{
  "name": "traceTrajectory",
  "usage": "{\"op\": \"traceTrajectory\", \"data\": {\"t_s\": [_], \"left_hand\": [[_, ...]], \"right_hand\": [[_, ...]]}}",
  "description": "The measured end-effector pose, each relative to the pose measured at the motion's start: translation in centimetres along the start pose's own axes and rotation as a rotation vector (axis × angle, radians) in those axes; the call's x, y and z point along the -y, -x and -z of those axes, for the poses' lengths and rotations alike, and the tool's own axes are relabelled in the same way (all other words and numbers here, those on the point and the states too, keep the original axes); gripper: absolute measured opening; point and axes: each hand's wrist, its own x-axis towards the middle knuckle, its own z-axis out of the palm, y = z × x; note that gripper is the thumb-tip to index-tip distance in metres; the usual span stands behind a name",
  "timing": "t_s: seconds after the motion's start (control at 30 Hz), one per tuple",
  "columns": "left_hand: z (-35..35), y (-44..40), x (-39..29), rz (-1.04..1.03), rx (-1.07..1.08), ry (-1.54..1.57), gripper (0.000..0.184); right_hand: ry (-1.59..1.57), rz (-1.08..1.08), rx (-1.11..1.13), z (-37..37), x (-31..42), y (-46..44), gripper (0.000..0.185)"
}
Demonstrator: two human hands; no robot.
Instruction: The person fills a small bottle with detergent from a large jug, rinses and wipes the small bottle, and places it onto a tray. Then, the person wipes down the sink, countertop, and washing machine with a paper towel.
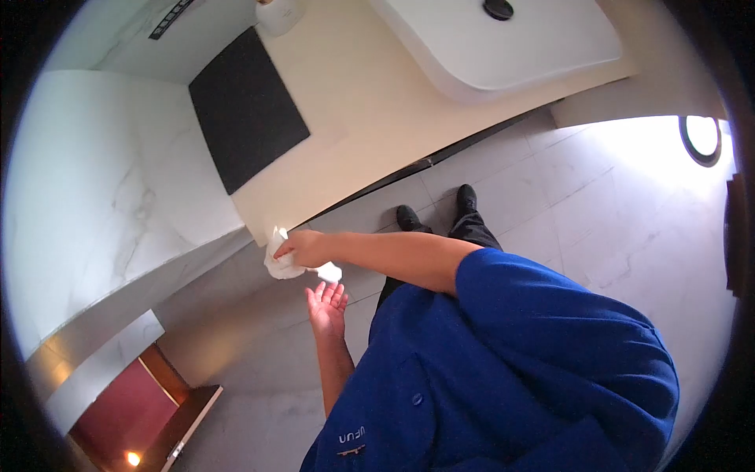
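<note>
My right hand is closed on a crumpled white cloth or tissue near the counter's front left corner. Another white piece shows below that hand, just above the fingertips of my left hand; whether it joins the first piece I cannot tell. Palm up and fingers spread, my left hand holds nothing.
Ahead, the cream counter bears a black mat, a white container and a white basin. A marble-patterned wall or panel stands left. At lower left is a reddish panel with a brown frame.
</note>
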Motion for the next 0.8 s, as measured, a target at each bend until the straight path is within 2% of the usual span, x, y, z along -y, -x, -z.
{"op": "traceTrajectory", "data": {"t_s": [0.03,0.1,0.17,0.23,0.3,0.33,0.4,0.53,0.57,0.63,0.73,0.77,0.8], "left_hand": [[0.5,0.1,0.2,-0.048,0.020,0.072,0.070],[-0.1,1.1,0.0,-0.062,0.026,0.110,0.073],[0.0,1.2,0.3,-0.046,0.115,0.164,0.077],[-2.9,1.6,0.4,-0.041,0.158,0.158,0.077],[-5.6,1.4,0.1,-0.035,0.201,0.156,0.078],[-7.4,1.6,-0.2,-0.077,0.302,0.104,0.078],[-11.1,1.9,-1.0,-0.110,0.425,0.043,0.079],[-19.1,3.5,-1.8,-0.131,0.636,-0.010,0.081],[-21.0,4.0,-1.9,-0.147,0.692,0.022,0.078],[-24.2,5.5,-1.5,-0.194,0.866,0.116,0.064],[-28.3,7.3,-0.6,-0.241,0.820,-0.042,0.055],[-29.6,8.0,-0.2,-0.320,0.881,-0.037,0.045],[-30.7,8.7,0.6,-0.321,0.900,-0.054,0.045]], "right_hand": [[-0.159,-0.005,-0.073,-0.5,1.0,1.5,0.058],[-0.390,-0.082,-0.075,0.2,2.5,4.7,0.059],[-0.888,-0.024,-0.116,1.1,1.7,6.8,0.063],[-1.201,0.022,-0.120,3.8,2.0,9.5,0.054],[-1.290,0.095,-0.123,6.2,2.7,12.4,0.041],[-1.328,0.052,-0.211,6.9,3.4,14.1,0.039],[-1.491,0.056,-0.193,8.1,2.7,16.6,0.037],[-1.614,0.073,-0.314,8.9,3.3,22.5,0.037],[-1.617,0.031,-0.418,8.8,3.0,23.6,0.037],[-1.633,0.081,-0.440,9.0,1.4,26.3,0.037],[-1.697,0.105,-0.531,9.8,0.4,30.1,0.039],[-1.723,0.165,-0.536,10.0,-0.3,31.3,0.039],[-1.749,0.230,-0.539,10.3,-0.7,32.7,0.039]]}}
